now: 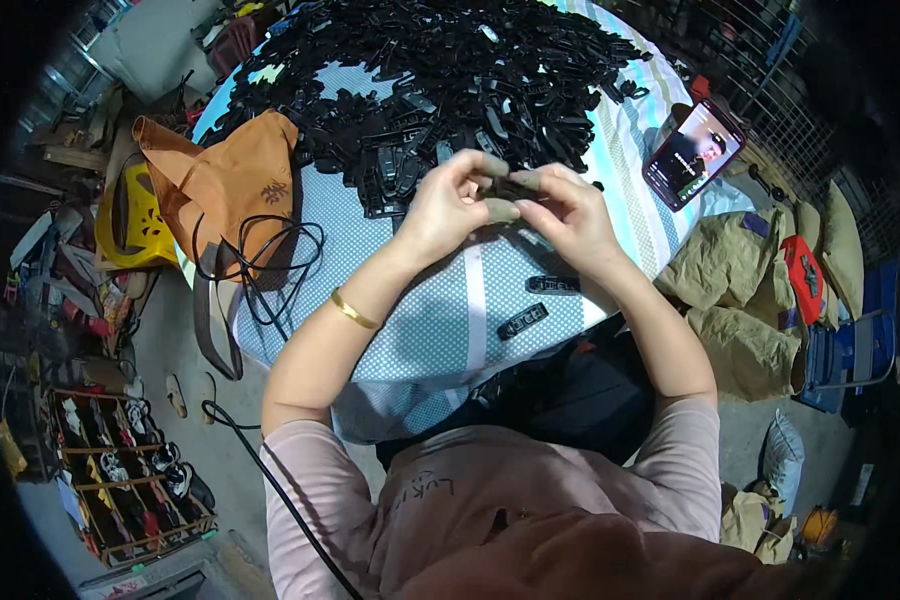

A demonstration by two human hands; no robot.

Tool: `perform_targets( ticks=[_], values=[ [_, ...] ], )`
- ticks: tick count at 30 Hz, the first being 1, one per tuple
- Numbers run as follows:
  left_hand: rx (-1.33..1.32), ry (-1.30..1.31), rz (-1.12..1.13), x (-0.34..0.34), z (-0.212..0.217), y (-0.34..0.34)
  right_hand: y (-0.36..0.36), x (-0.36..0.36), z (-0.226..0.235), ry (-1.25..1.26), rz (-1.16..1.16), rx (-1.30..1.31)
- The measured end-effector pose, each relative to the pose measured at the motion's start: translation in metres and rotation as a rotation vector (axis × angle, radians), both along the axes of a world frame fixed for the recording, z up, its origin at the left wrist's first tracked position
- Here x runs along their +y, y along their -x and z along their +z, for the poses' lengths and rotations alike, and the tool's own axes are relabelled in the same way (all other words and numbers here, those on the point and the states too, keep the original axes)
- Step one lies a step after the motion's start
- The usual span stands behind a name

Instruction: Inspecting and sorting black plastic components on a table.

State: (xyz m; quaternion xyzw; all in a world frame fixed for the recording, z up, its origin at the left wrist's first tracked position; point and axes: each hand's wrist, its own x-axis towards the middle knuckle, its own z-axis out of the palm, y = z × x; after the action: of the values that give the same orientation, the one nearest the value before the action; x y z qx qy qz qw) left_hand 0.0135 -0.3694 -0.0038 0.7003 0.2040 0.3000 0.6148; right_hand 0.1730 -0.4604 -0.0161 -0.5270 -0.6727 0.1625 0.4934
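Head view: the left hand (442, 208) and right hand (580, 220) have their fingers pinched on a small black plastic part (510, 187), held over the worktop (420, 320), just near of the heap of black parts (470, 75). It looks light, stiff and perhaps slick; gripping by its edges should suit. 2 ridged black strips (523, 321) lie nearer, toward the right.
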Motion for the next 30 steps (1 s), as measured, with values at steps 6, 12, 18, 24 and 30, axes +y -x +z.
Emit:
perform_targets(
  ticks=[6,12,18,24,30],
  values=[
    [-0.319,0.47,-0.038,-0.004,-0.008,0.0,0.009,-0.004,-0.004,-0.037,-0.013,0.203],
    [-0.204,0.181,0.093,-0.013,-0.003,0.001,0.014,-0.008,0.003,-0.138,-0.17,-0.078],
    [-0.222,0.163,0.066,-0.016,0.003,0.003,0.022,-0.008,0.01,-0.005,-0.199,0.095],
    [-0.13,0.131,-0.055,-0.012,0.008,0.002,0.016,-0.01,0.012,0.222,0.036,0.266],
    [-0.093,-0.105,-0.099,-0.011,0.016,0.012,0.023,-0.014,0.012,-0.135,-0.088,-0.073]
  ],
)
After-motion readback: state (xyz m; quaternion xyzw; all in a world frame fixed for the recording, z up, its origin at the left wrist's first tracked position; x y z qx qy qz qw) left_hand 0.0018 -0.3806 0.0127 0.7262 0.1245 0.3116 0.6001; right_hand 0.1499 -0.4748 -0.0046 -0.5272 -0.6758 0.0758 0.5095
